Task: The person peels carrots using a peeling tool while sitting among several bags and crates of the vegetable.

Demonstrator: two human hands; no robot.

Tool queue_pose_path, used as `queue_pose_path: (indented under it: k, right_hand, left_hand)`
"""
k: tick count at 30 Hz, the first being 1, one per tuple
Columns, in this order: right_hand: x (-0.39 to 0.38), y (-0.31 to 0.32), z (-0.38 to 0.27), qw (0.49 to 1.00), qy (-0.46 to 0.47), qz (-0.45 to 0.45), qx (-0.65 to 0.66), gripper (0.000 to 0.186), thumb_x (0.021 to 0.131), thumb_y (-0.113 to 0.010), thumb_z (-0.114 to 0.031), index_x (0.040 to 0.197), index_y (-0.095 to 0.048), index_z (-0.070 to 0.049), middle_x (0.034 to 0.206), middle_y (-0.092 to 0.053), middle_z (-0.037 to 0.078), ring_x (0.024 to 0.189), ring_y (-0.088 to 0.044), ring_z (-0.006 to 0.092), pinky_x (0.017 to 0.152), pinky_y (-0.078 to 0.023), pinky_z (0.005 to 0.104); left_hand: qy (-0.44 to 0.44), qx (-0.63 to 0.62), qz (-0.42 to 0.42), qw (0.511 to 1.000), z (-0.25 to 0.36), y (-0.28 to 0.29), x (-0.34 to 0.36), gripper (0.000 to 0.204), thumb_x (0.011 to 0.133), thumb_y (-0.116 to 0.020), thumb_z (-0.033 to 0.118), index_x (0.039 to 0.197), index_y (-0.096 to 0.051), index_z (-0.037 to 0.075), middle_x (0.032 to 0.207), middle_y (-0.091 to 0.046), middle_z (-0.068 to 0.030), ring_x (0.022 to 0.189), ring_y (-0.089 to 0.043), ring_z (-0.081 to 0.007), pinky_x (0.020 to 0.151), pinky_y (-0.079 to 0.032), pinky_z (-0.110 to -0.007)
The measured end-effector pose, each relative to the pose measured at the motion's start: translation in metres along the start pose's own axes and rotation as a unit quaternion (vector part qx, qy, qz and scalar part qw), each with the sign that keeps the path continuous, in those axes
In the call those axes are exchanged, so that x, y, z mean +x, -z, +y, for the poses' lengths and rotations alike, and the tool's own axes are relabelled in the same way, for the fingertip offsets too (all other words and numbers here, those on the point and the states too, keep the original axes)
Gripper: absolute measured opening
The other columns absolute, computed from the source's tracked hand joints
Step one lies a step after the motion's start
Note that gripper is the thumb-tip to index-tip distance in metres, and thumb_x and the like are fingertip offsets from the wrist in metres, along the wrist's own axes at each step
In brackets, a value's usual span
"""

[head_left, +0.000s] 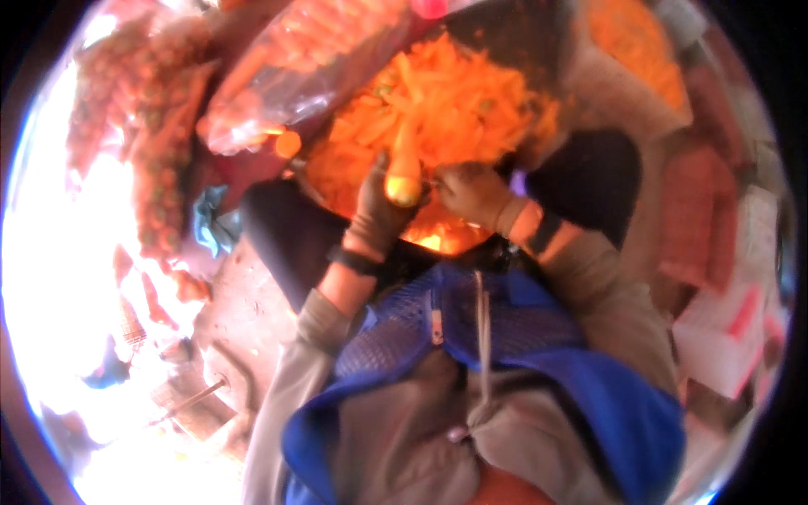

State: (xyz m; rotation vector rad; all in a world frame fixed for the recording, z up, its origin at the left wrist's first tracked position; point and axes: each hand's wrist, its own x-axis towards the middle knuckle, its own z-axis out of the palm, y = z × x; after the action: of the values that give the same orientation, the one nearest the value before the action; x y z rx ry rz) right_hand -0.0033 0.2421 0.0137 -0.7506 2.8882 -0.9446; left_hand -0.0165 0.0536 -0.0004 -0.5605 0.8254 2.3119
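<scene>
A thick orange carrot [406,164], paler at its near end, points away from me over a heap of cut carrot pieces [459,93]. My gloved left hand [374,198] is closed around it from the left. Close beside its near end, my gloved right hand [473,192] is curled into a fist. Whatever the right fingers may hold is hidden or too blurred to make out. The heap lies between my knees, with more orange pieces below my hands.
A clear plastic bag of carrots [307,55] lies at the far left of the heap. Beyond it are net bags of small round produce [164,126]. A pale container [623,105] with orange pieces stands far right. A blue cloth [215,223] lies by my left knee, a white box [724,328] at right.
</scene>
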Motion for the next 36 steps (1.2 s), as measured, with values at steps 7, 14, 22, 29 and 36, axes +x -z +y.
queue_pose_path:
  k: [7, 14, 22, 29, 36]
  right_hand:
    - [0.027, -0.026, 0.012, 0.999, -0.026, -0.008, -0.032, 0.015, 0.084, -0.056, -0.020, 0.085, -0.064, -0.008, 0.078, -0.065, 0.019, 0.075, -0.064, 0.0388, 0.068, -0.051, 0.0479]
    - [0.062, -0.058, 0.046, 0.988, -0.049, -0.077, -0.129, 0.023, 0.087, -0.051, -0.020, 0.087, -0.070, -0.007, 0.086, -0.068, 0.022, 0.080, -0.068, 0.0358, 0.069, -0.054, 0.0469]
    - [0.079, -0.062, 0.062, 0.985, -0.081, -0.111, -0.103, 0.023, 0.085, -0.053, -0.021, 0.089, -0.070, -0.005, 0.090, -0.069, 0.021, 0.081, -0.068, 0.0355, 0.070, -0.054, 0.0469]
    - [0.085, -0.043, 0.046, 0.945, -0.175, -0.089, 0.260, 0.027, 0.089, -0.060, -0.033, 0.090, -0.067, -0.007, 0.083, -0.067, 0.012, 0.059, -0.061, 0.0219, 0.050, -0.047, 0.0362]
    - [0.070, -0.023, 0.032, 0.721, -0.271, -0.071, 0.634, 0.030, 0.089, -0.066, -0.036, 0.097, -0.064, -0.007, 0.069, -0.058, 0.004, 0.055, -0.056, 0.0143, 0.053, -0.049, 0.0305]
  left_hand:
    - [-0.337, 0.540, -0.016, 0.771, -0.001, 0.004, -0.019, 0.036, 0.093, -0.058, 0.030, 0.115, -0.055, 0.001, 0.099, -0.066, -0.0100, 0.088, -0.065, -0.0207, 0.071, -0.056, -0.033]
    - [-0.367, 0.485, -0.007, 0.794, -0.002, 0.014, -0.027, 0.030, 0.098, -0.052, 0.025, 0.115, -0.054, 0.001, 0.103, -0.064, -0.0097, 0.091, -0.064, -0.0196, 0.075, -0.056, -0.033]
    - [-0.162, 0.245, 0.007, 0.956, 0.000, 0.008, -0.050, 0.044, 0.097, -0.050, 0.041, 0.110, -0.058, -0.001, 0.083, -0.065, -0.0115, 0.072, -0.064, -0.0240, 0.065, -0.053, -0.034]
    - [-0.272, 0.332, -0.012, 0.903, 0.013, 0.007, -0.061, 0.038, 0.097, -0.051, 0.032, 0.115, -0.056, -0.001, 0.092, -0.065, -0.0122, 0.079, -0.065, -0.0213, 0.063, -0.054, -0.031]
    - [-0.053, 0.141, -0.105, 0.983, 0.028, 0.016, -0.039, 0.069, 0.090, -0.051, 0.060, 0.125, -0.054, 0.000, 0.100, -0.065, -0.0117, 0.079, -0.064, -0.0207, 0.064, -0.054, -0.030]
